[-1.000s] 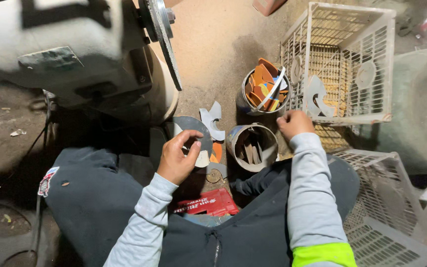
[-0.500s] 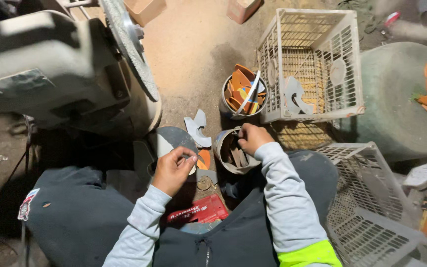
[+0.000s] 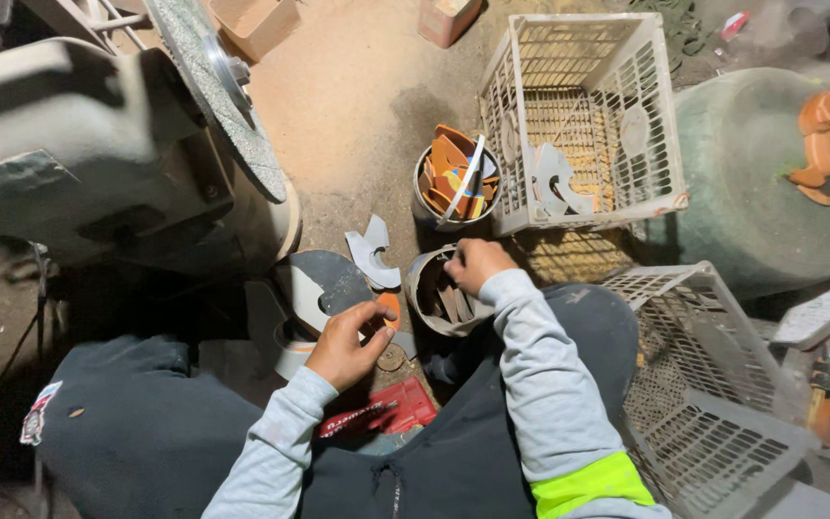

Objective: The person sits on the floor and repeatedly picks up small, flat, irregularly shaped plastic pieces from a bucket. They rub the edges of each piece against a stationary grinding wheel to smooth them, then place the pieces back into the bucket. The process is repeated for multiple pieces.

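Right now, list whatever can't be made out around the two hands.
Head view only:
- Right hand: fingertips hidden inside the dented tin, so its grasp is unclear.
- Left hand: what it pinches is too small to tell.
- Grinding disc: its top is cut off by the frame edge.
- Lower crate: cut off at the bottom edge.

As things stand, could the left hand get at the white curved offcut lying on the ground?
Probably yes: the left hand hovers just below the white curved offcut, with only flat discs between them and nothing standing in the way.
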